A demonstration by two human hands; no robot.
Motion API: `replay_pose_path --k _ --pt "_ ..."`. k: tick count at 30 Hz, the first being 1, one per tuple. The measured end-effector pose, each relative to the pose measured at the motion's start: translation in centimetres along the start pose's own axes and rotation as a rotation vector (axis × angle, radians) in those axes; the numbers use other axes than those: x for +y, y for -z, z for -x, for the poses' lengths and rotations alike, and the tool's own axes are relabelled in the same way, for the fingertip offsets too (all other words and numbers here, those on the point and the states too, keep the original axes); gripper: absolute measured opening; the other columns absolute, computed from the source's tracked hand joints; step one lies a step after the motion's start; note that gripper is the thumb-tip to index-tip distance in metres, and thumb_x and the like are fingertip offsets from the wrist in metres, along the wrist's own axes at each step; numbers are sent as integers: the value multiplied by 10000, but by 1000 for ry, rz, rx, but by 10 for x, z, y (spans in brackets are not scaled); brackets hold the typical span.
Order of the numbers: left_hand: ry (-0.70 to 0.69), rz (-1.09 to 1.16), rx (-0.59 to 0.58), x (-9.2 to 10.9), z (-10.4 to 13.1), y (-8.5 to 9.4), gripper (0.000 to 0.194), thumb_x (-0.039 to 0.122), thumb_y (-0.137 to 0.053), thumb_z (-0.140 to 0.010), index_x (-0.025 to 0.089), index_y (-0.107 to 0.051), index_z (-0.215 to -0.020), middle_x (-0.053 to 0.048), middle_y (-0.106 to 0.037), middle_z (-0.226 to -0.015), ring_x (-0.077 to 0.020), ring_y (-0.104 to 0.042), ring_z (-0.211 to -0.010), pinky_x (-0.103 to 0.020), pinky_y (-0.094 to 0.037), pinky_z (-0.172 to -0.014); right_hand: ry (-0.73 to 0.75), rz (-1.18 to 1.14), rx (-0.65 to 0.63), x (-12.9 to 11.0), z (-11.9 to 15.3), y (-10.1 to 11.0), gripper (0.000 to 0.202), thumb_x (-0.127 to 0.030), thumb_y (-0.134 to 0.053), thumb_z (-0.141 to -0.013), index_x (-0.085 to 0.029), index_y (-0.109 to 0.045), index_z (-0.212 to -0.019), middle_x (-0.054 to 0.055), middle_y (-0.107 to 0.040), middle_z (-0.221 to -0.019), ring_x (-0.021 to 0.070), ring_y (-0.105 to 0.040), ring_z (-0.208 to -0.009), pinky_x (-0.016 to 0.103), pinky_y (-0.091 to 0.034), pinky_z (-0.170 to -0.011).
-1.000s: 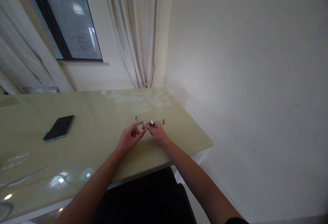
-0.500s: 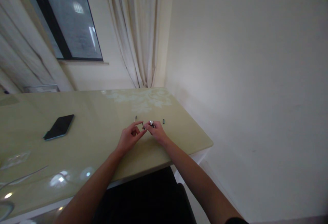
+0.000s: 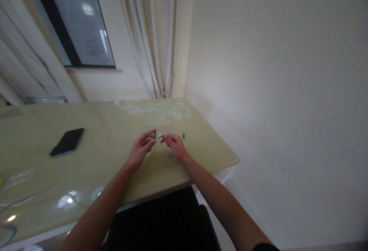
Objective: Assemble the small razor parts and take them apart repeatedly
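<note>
Over the near right part of the table, my left hand (image 3: 140, 149) pinches a small dark strip-like piece (image 3: 154, 134) upright between thumb and fingertips. Just to its right, my right hand (image 3: 176, 144) grips a small white-and-dark piece (image 3: 161, 135), whose pale end points toward the left hand. The two pieces are close together with a narrow gap between them. A short dark block (image 3: 184, 136) lies on the tabletop just right of my right hand. What exactly these small parts are is too small to make out.
The glossy pale-green table (image 3: 109, 120) meets a plain wall (image 3: 273, 90) on the right. A dark tablet-like device (image 3: 68, 142) lies to the left. A thin cable (image 3: 28, 198) and a clear plastic piece (image 3: 18, 179) are at the near left. Curtains (image 3: 152, 32) hang behind.
My hands have drawn slightly apart, the left shifting left. The dark strip is turned more into view, and the right hand's white piece now extends past its fingertips.
</note>
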State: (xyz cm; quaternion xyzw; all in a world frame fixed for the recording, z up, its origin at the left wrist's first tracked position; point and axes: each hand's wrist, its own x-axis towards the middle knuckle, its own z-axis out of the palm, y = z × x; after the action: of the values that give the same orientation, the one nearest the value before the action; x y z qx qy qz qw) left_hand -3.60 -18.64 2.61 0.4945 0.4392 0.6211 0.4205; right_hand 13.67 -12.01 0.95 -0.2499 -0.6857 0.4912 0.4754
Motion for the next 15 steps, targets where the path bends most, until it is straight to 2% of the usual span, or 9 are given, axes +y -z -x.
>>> replay_pose_path --k 7,15 --pt "2 -11 -40 -4 0 1 562 445 -832 -752 250 -702 -1262 -52 -654 -1033 -106 -510 -713 -196 -364 -566 -15 64 -13 -7 1 0 592 -711 -566 -884 -160 -766 -805 -27 -445 -599 124 -417 -602 257 -322 -576" --pt "-6 -15 -44 -5 -1 3 532 418 -832 -755 259 -720 -1251 -56 -677 -1052 -112 -537 -724 -209 -387 -587 0 66 2 -6 1 0 546 -668 -603 -883 -158 -782 -808 -19 -474 -612 125 -424 -612 257 -328 -583"
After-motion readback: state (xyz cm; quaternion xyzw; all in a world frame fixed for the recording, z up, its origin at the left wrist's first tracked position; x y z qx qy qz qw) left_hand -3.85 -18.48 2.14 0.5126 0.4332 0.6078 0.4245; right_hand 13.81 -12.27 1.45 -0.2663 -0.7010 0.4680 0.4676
